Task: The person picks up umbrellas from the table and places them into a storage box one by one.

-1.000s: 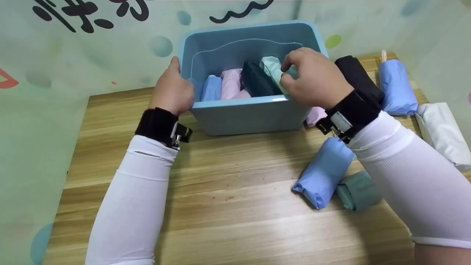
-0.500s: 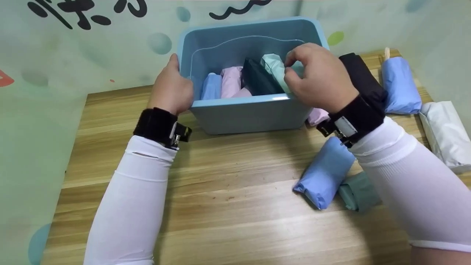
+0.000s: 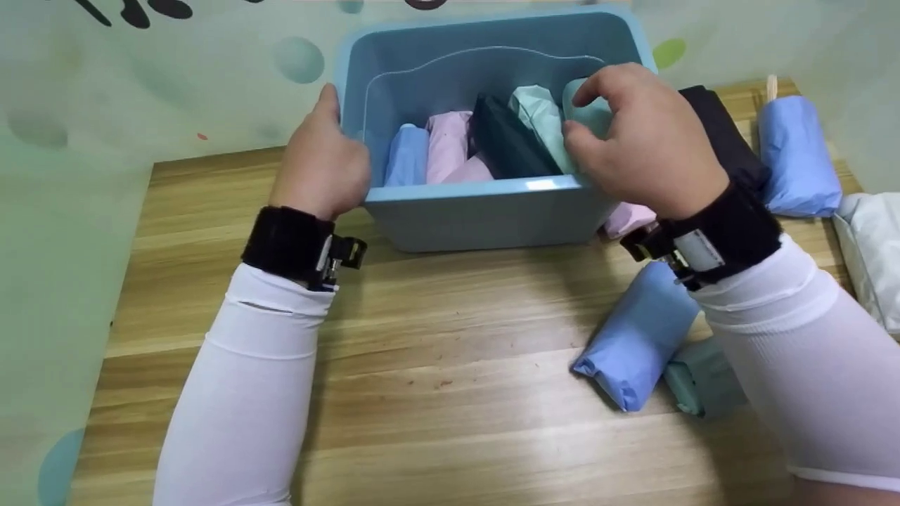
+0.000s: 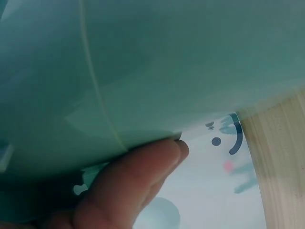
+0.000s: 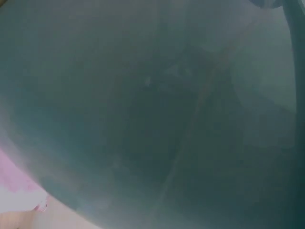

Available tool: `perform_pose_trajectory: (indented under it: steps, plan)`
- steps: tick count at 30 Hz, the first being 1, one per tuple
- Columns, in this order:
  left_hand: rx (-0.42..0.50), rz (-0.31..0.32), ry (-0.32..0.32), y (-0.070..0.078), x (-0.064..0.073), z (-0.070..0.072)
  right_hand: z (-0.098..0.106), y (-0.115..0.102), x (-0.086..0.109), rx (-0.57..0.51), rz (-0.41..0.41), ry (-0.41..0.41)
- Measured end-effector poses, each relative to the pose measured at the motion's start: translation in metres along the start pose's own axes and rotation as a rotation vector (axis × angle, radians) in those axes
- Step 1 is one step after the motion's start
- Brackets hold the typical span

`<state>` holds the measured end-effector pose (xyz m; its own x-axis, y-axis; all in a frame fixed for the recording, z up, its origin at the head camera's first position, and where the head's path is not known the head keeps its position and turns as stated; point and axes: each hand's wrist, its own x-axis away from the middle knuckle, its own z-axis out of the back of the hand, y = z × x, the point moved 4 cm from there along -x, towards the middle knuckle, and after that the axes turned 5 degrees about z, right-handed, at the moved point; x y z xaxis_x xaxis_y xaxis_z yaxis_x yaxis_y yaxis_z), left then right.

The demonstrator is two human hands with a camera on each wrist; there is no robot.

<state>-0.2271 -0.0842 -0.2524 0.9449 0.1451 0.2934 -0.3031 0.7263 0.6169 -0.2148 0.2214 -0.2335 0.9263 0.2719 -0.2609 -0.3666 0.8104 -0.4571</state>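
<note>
My left hand (image 3: 323, 165) grips the blue plastic storage bin (image 3: 478, 214) at its left front corner, thumb pointing up along the side. In the left wrist view a digit (image 4: 138, 176) lies against the bin's wall. Over the right rim is my right hand (image 3: 650, 137), thumb and index finger curved with a gap between them. A light teal rolled bundle (image 3: 590, 105) shows through that gap; the other fingers are hidden. Inside the bin lie a blue bundle (image 3: 408, 156), a pink bundle (image 3: 447, 144), a dark green bundle (image 3: 510, 140) and a mint bundle (image 3: 543, 123), resembling folded umbrellas.
Right of the bin lie a black bundle (image 3: 724, 130), a blue bundle (image 3: 799, 158) with a wooden end, a white bundle (image 3: 872, 246) and a partly hidden pink bundle (image 3: 628, 219). Nearer are a blue bundle (image 3: 640, 337) and green bundle (image 3: 703, 379). A patterned wall stands behind.
The head view has shifted closer, so the bin and bundles look larger. The gap between my right thumb and index finger has widened. My left hand stays at the bin.
</note>
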Motion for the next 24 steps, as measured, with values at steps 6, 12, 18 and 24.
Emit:
perform_pose_trajectory:
  steps: [6,12,18,24]
  plan:
    - [-0.024,-0.021,-0.003,0.001,-0.004,-0.002,-0.001,0.003,-0.009,0.033,-0.09,-0.203]
    - [-0.04,0.003,-0.015,-0.001,-0.012,-0.004,-0.017,0.004,-0.027,0.14,-0.147,-0.483]
    - [-0.03,0.019,-0.022,-0.003,-0.015,-0.007,-0.027,0.009,-0.044,0.249,-0.139,-0.543]
    - [-0.039,0.026,-0.032,-0.003,-0.017,-0.009,-0.028,0.011,-0.048,0.306,-0.104,-0.506]
